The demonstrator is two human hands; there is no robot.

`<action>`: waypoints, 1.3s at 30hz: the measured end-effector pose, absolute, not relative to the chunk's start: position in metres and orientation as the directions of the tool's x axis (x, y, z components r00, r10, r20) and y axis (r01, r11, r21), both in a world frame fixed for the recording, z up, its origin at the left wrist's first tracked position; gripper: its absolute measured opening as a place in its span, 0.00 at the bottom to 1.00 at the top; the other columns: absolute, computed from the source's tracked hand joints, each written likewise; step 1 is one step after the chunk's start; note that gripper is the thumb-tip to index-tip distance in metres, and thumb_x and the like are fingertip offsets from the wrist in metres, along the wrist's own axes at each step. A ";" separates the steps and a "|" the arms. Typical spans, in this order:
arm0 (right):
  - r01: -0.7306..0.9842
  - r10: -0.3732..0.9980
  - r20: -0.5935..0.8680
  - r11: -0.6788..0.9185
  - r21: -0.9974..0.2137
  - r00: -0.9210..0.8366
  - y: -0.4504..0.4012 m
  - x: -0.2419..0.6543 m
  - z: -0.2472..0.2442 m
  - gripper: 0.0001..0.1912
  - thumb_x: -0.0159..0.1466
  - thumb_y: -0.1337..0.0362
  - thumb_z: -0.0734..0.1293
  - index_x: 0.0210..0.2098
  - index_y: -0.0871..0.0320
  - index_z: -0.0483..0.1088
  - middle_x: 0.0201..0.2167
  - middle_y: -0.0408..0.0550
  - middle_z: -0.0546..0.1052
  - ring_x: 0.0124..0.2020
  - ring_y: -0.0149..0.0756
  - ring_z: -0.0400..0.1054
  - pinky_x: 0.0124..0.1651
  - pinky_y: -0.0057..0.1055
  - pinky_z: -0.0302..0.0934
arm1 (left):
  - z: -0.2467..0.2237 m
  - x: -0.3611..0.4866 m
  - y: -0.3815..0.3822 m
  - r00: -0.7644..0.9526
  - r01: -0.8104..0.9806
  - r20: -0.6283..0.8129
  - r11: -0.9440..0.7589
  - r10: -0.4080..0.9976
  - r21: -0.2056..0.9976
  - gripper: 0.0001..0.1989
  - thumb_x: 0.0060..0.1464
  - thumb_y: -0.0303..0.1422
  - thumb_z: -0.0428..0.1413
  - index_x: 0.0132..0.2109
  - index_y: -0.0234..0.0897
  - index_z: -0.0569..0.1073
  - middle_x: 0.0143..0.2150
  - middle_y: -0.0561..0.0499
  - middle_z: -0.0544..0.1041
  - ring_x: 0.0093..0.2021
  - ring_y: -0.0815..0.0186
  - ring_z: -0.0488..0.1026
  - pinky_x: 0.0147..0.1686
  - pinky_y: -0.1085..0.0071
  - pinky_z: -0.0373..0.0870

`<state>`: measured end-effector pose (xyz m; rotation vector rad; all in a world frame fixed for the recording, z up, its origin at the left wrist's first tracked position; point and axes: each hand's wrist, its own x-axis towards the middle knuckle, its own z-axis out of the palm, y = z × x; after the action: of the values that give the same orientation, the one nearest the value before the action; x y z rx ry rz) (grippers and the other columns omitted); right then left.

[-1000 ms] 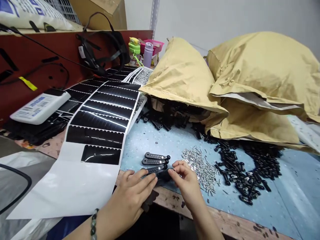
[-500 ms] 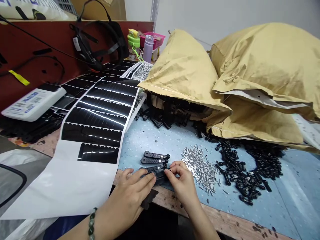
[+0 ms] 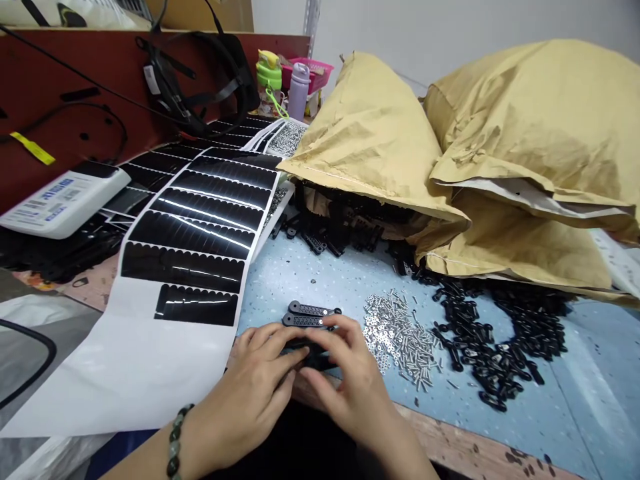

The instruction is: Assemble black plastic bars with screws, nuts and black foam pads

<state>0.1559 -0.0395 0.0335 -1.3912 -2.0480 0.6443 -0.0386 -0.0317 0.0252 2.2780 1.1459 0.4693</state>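
Note:
At the table's front edge, my left hand point(image 3: 253, 383), with a beaded bracelet at the wrist, has its fingers closed over dark pieces that are mostly hidden. My right hand point(image 3: 353, 373) curves around the same spot, thumb and fingers apart, its fingers resting over a black part point(image 3: 319, 359) between the hands. Just beyond the fingers, two black ribbed arms point(image 3: 306, 309) lie side by side, each with a small silver spot near its right end. A pile of small silver screws and nuts point(image 3: 400, 337) lies right of my right hand.
Black small parts point(image 3: 480, 340) are heaped at the right. Open paper sacks point(image 3: 375, 133) stand behind. A sheet of black stickers point(image 3: 200, 233) spreads at the left, beside a white device point(image 3: 65, 200). Two bottles point(image 3: 299, 91) stand at the back.
My right hand's fingers have spread and reached forward over the parts. My left hand has moved slightly left, its fingers drawn in. The third ribbed arm is now covered by the hands.

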 end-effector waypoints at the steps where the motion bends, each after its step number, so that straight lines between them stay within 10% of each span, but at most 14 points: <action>1: 0.604 0.915 0.201 0.385 -0.698 -0.350 -0.039 0.150 0.037 0.09 0.64 0.67 0.62 0.44 0.55 0.67 0.50 0.51 0.63 0.44 0.38 0.65 0.44 0.34 0.64 | 0.026 -0.042 -0.032 0.567 0.615 0.049 -0.462 0.823 0.639 0.23 0.62 0.27 0.45 0.62 0.50 0.61 0.62 0.54 0.62 0.61 0.58 0.56 0.56 0.56 0.61; 6: 0.400 0.986 0.099 0.146 -0.905 -0.137 -0.031 0.142 0.032 0.08 0.64 0.65 0.63 0.28 0.57 0.67 0.38 0.48 0.65 0.35 0.33 0.65 0.31 0.27 0.62 | 0.022 -0.061 -0.035 0.342 0.619 0.065 -0.277 0.937 0.735 0.22 0.66 0.32 0.40 0.64 0.53 0.55 0.65 0.56 0.58 0.63 0.60 0.55 0.57 0.59 0.62; 11: 0.371 0.999 -0.042 -0.046 -0.927 0.019 -0.018 0.141 0.015 0.12 0.59 0.63 0.66 0.21 0.58 0.65 0.37 0.48 0.67 0.35 0.36 0.65 0.32 0.29 0.60 | 0.010 -0.071 -0.038 0.510 0.707 0.173 -0.525 0.843 0.474 0.23 0.61 0.29 0.47 0.62 0.49 0.60 0.60 0.55 0.67 0.59 0.56 0.58 0.54 0.54 0.54; 39: 0.561 0.999 0.012 -0.008 -0.828 0.032 -0.016 0.136 0.005 0.11 0.59 0.65 0.64 0.20 0.58 0.64 0.31 0.49 0.68 0.28 0.35 0.66 0.30 0.31 0.63 | 0.005 -0.052 -0.049 0.511 0.730 0.268 -0.577 0.817 0.368 0.28 0.52 0.21 0.48 0.60 0.38 0.64 0.54 0.49 0.73 0.53 0.59 0.68 0.54 0.58 0.50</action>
<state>0.1363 -0.0156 0.0050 -1.6463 -1.6050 0.8392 -0.0515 -0.0492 0.0053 2.5443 1.3213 0.6171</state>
